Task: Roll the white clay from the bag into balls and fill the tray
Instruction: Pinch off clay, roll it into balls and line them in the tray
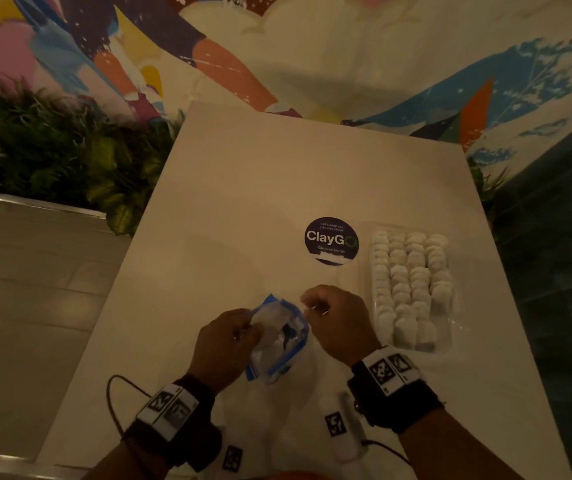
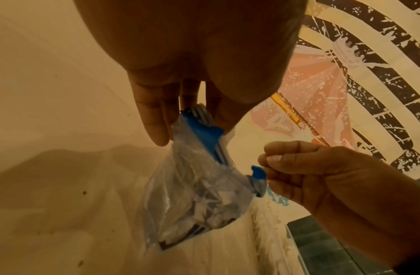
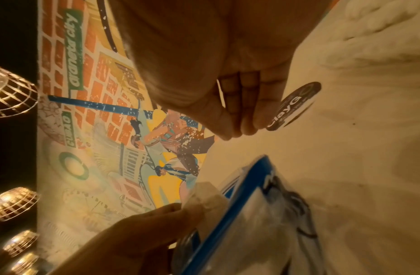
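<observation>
Near the front edge of the white table (image 1: 277,174), head view: a clear zip bag (image 1: 277,336) with blue closure strip, held between both hands. Its long axis runs roughly 12 to 6 o'clock, leaning slightly toward 11; the blue mouth edge curves along its 3 o'clock side. The left hand (image 1: 223,344) grips the bag at 9 o'clock; the right hand (image 1: 338,323), fingers curled, sits at 3 o'clock by the mouth. A clear tray (image 1: 457,317) stands at 2 o'clock of the hands, long axis 12 to 6, filled with rows of white clay balls (image 1: 409,282). A round dark "ClayGo" sticker (image 1: 331,240) lies at 12 o'clock, just left of the tray.

Left wrist view: the left hand's fingers (image 2: 152,119) and thumb pinch the bag's (image 2: 192,186) upper blue edge, the bag hanging toward 6 o'clock with white clay (image 2: 218,201) inside, not seen plainly from the head. The right hand (image 2: 310,173) pinches a blue corner of the closure (image 2: 258,172) at 3 o'clock, which the head view leaves unclear.

Right wrist view: the right hand's fingers (image 3: 239,104) are pressed together at 12 o'clock; what they pinch cannot be told here. The bag's blue strip (image 3: 239,195) runs diagonally from 1 to 7 o'clock, and the left hand (image 3: 138,232) holds its clear edge at 7 o'clock. The sticker (image 3: 296,104) shows at 2 o'clock.
</observation>
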Demonstrator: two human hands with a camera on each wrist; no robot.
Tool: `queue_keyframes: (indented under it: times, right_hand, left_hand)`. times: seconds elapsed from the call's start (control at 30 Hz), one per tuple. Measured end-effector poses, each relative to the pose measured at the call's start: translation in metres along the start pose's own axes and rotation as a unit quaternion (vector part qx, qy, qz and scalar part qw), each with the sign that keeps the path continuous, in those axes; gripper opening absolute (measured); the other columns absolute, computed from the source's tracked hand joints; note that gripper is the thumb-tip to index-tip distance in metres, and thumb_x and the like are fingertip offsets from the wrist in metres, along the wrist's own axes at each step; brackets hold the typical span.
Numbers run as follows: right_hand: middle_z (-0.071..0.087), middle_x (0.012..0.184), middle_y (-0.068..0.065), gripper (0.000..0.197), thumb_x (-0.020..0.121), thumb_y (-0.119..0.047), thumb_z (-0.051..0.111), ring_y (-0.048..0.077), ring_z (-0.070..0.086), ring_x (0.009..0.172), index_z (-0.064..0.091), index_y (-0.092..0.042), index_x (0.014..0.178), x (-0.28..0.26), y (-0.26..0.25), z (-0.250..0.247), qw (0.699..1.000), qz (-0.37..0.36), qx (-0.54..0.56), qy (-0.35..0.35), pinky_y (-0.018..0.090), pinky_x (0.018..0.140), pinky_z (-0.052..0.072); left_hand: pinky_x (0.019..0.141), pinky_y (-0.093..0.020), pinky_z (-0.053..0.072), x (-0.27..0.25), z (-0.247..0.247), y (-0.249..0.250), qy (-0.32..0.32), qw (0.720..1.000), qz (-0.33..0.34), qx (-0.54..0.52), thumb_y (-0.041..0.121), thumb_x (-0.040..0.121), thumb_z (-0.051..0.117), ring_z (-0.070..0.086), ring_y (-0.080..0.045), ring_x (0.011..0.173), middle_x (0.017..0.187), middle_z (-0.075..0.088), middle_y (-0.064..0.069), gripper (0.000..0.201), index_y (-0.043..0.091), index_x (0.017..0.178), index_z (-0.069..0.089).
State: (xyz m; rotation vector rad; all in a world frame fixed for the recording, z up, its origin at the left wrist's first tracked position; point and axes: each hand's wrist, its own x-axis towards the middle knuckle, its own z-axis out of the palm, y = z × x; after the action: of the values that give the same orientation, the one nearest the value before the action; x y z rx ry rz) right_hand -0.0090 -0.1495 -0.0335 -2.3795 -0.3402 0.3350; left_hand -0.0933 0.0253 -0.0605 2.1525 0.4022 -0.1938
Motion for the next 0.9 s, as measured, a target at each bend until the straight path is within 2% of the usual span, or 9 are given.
queue_keyframes:
  times: [0.1,0.2,0.3,0.37,0.47,0.53,0.67,0.77,0.9]
  right_hand:
    - [0.070,0.091,-0.002,0.013,0.088,-0.013,0.060,0.005,0.059,0.078,0.071,-0.014,0.095,-0.003,-0.013,0.007,0.998,-0.039,0.003,-0.042,0.007,0.072,0.046]
    - [0.072,0.093,0.003,0.019,0.088,-0.011,0.056,0.014,0.065,0.083,0.073,-0.014,0.095,-0.001,-0.017,0.020,0.992,-0.020,-0.016,-0.120,0.025,0.078,0.053]
    - [0.070,0.090,0.006,0.019,0.083,-0.012,0.055,0.024,0.065,0.084,0.072,-0.015,0.090,0.002,-0.013,0.033,0.975,-0.017,-0.127,-0.182,0.026,0.066,0.045]
    - [0.067,0.097,0.006,0.018,0.083,-0.016,0.057,0.025,0.062,0.089,0.068,-0.019,0.098,0.001,-0.010,0.041,0.968,-0.018,-0.170,-0.181,0.026,0.067,0.041]
    - [0.060,0.110,0.005,0.027,0.087,-0.024,0.058,0.026,0.059,0.100,0.061,-0.022,0.113,0.001,-0.010,0.049,0.958,-0.021,-0.215,-0.189,0.032,0.082,0.047]
    - [0.059,0.112,0.005,0.028,0.089,-0.028,0.055,0.026,0.058,0.101,0.060,-0.023,0.116,0.002,-0.011,0.050,0.951,-0.033,-0.241,-0.190,0.035,0.085,0.048]
    - [0.060,0.108,0.005,0.026,0.093,-0.032,0.048,0.025,0.060,0.096,0.062,-0.023,0.112,0.006,-0.009,0.050,0.946,-0.048,-0.263,-0.185,0.035,0.081,0.049]
    - [0.059,0.103,0.003,0.027,0.096,-0.033,0.042,0.023,0.058,0.093,0.065,-0.024,0.108,0.003,-0.006,0.049,0.953,-0.047,-0.240,-0.178,0.030,0.073,0.043]
    - [0.054,0.094,0.000,0.020,0.092,-0.032,0.048,0.018,0.052,0.085,0.066,-0.023,0.094,0.001,-0.004,0.045,0.968,-0.046,-0.182,-0.166,0.027,0.070,0.037]
  left_hand:
    - [0.078,-0.031,0.048,0.000,0.000,0.002,0.011,1.000,-0.004,0.020,0.019,0.094,0.052,0.061,-0.024,0.092,0.111,0.066,-0.006,0.023,0.014,0.112,0.066]
    - [0.072,-0.035,0.048,0.001,0.000,0.003,0.009,0.999,-0.015,0.040,0.030,0.092,0.049,0.061,-0.026,0.083,0.101,0.068,-0.009,0.030,0.010,0.101,0.069]
    - [0.068,-0.034,0.047,0.002,0.000,-0.004,0.017,0.998,-0.011,0.060,0.041,0.080,0.035,0.060,-0.024,0.076,0.093,0.069,-0.008,0.047,0.011,0.090,0.071]
    - [0.070,-0.030,0.046,0.003,0.001,-0.006,0.032,0.997,-0.004,0.075,0.038,0.078,0.037,0.061,-0.023,0.078,0.093,0.069,-0.006,0.044,0.012,0.088,0.072]
    - [0.073,-0.029,0.049,0.004,0.001,-0.007,0.045,0.995,0.001,0.087,0.034,0.076,0.044,0.064,-0.024,0.080,0.094,0.070,-0.005,0.038,0.014,0.086,0.075]
    - [0.073,-0.031,0.052,0.003,0.000,-0.007,0.046,0.995,0.004,0.089,0.033,0.075,0.047,0.065,-0.025,0.080,0.092,0.071,-0.005,0.034,0.015,0.084,0.075]
    - [0.075,-0.033,0.053,0.002,0.000,-0.007,0.049,0.996,0.003,0.075,0.038,0.074,0.044,0.065,-0.027,0.080,0.091,0.071,-0.007,0.042,0.012,0.084,0.075]
    - [0.074,-0.033,0.052,0.003,0.000,-0.008,0.039,0.997,-0.002,0.073,0.039,0.076,0.043,0.064,-0.027,0.080,0.091,0.070,-0.009,0.044,0.009,0.085,0.074]
    - [0.071,-0.034,0.047,0.004,0.003,-0.014,0.042,0.997,-0.015,0.065,0.045,0.080,0.040,0.060,-0.025,0.078,0.089,0.066,-0.010,0.048,0.007,0.084,0.068]
